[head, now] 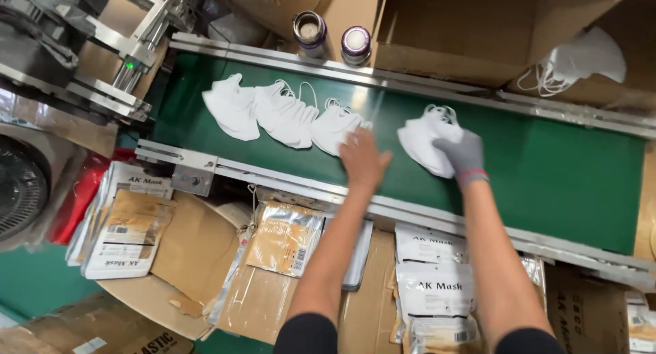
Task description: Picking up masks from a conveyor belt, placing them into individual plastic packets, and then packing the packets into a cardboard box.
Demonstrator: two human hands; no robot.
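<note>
Covering masks (429,143) with hands (462,154)

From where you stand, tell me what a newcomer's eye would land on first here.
The green conveyor belt crossing the middle, with three white masks lying overlapped on its left part. Two arms reach over it: the bare left hand touches the nearest of those masks, and the grey-gloved right hand grips a bunch of white masks. Below the belt, printed mask pouches lie heaped over cardboard.
</note>
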